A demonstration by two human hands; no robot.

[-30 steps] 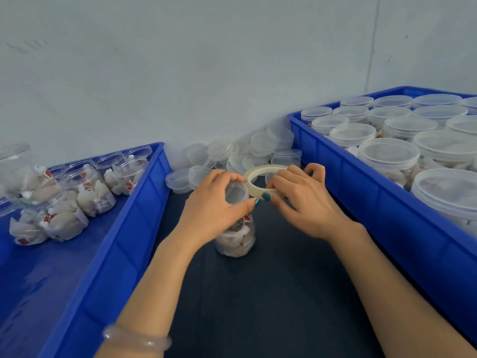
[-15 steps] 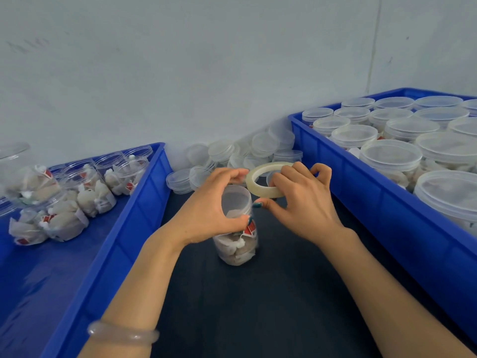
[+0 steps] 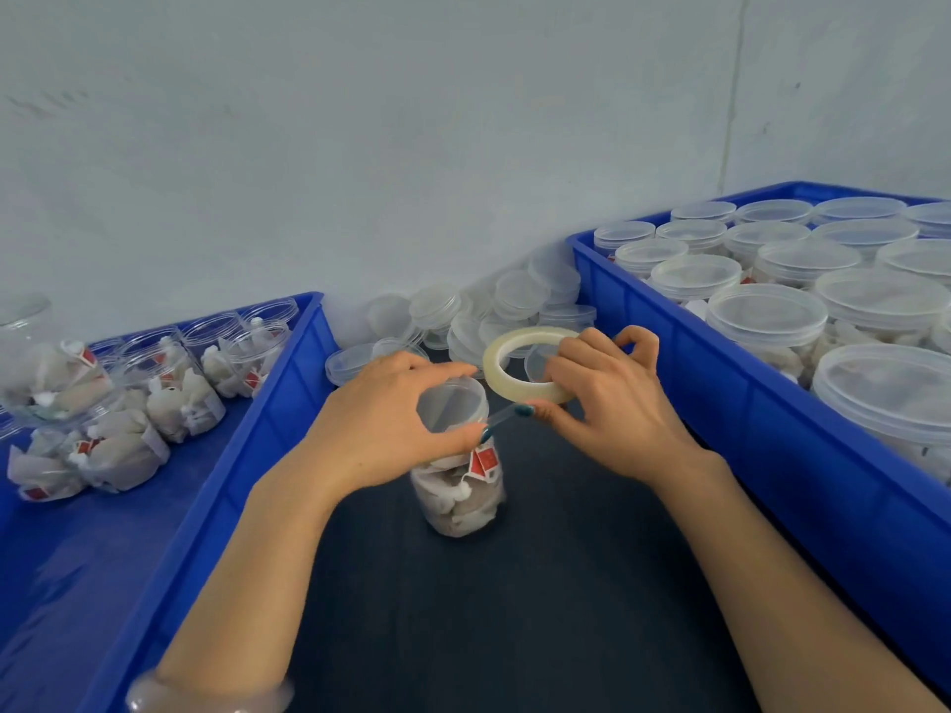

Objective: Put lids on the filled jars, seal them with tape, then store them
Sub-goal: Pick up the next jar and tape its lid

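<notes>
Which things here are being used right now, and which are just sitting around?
In use: left hand gripping the lid on the filled jar; right hand holding the tape roll.
Sitting around: loose lids at the back; open jars in the left bin; lidded jars in the right bin.

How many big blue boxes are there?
2. The left blue box is on the left and holds open filled jars. The right blue box is on the right, packed with lidded jars. Both run past the picture's edge, so more could be hidden.
</notes>
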